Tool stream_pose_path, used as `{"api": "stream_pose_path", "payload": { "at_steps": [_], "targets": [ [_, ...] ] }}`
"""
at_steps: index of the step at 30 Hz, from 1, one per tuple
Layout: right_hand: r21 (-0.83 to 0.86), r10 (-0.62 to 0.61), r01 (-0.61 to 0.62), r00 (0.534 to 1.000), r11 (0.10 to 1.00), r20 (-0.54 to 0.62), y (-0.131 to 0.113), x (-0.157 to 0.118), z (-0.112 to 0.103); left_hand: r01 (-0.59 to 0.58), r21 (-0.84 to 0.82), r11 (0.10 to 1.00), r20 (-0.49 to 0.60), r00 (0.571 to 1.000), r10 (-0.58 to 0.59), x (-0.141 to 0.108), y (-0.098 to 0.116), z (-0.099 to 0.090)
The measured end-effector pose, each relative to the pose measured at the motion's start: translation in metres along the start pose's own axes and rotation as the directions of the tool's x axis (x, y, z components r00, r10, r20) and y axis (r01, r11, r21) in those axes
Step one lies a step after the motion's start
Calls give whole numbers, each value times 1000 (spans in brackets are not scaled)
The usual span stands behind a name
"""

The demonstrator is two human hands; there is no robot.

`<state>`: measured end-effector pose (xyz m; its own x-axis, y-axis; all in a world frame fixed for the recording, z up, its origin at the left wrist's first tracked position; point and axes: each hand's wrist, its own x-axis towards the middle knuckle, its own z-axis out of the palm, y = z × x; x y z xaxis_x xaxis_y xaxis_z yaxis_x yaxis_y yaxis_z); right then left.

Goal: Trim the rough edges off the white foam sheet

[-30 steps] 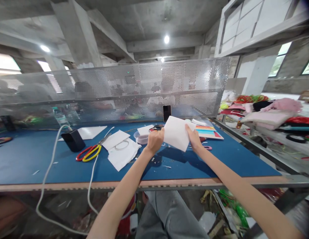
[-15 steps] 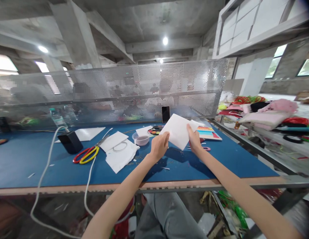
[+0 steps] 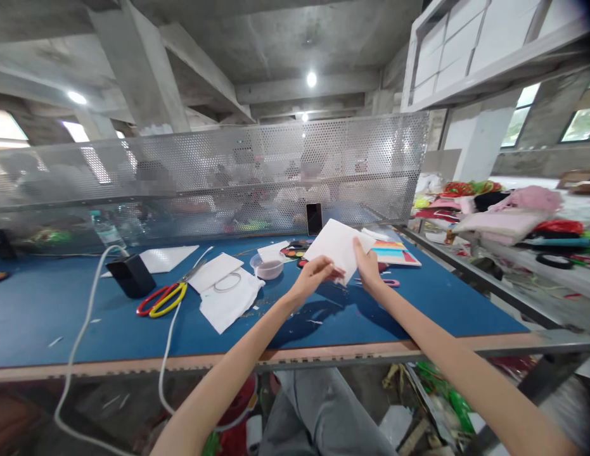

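A left hand [image 3: 310,280], a right hand [image 3: 368,266], one pair of scissors [image 3: 167,299], one bowl [image 3: 267,267], one phone [image 3: 314,218].

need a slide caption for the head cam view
Left hand and right hand hold a white rectangular sheet above a blue worktable, near red-and-yellow scissors

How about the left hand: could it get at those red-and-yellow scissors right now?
Probably yes: the left hand holds a white sheet, but only another flat white sheet lies between it and the scissors on the blue mat.
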<state>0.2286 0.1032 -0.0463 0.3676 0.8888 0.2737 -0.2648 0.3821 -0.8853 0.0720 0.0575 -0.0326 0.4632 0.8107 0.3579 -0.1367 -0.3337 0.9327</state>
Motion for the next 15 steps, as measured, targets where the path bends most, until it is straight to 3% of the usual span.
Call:
{"api": "stream_pose_path", "payload": {
  "at_steps": [2,3,4,6,7,8,9,10,12,13,15],
  "targets": [
    [-9,2,-2,1000,1000,-10,1,1,-1,165,-64,984,245,959,-145,-7,4,5],
    [-10,0,0,1000,1000,-13,2,2,-2,251,-64,966,374,903,-210,-11,7,8],
    [-6,0,0,1000,1000,-17,3,3,-3,337,-39,941,505,819,-273,-14,9,11],
    [12,6,-6,999,1000,-36,5,6,-4,478,74,875,723,579,-377,-18,15,14],
    [27,14,-12,999,1000,-50,6,8,-5,511,136,848,783,469,-409,-19,17,15],
    [48,27,-24,998,999,-58,7,10,-5,519,184,835,805,408,-431,-19,19,15],
    [77,48,-44,997,996,-54,7,12,-6,505,204,839,793,417,-444,-19,21,13],
    [113,73,-69,997,991,-38,8,14,-6,469,204,859,746,494,-447,-18,22,11],
    [195,132,-134,991,972,20,7,17,-7,351,207,913,570,716,-404,-15,22,4],
    [224,162,-169,985,960,53,7,18,-7,289,231,929,483,795,-368,-13,21,1],
    [249,197,-222,973,943,121,6,18,-8,197,291,936,381,874,-302,-10,16,-6]
  ]
}}
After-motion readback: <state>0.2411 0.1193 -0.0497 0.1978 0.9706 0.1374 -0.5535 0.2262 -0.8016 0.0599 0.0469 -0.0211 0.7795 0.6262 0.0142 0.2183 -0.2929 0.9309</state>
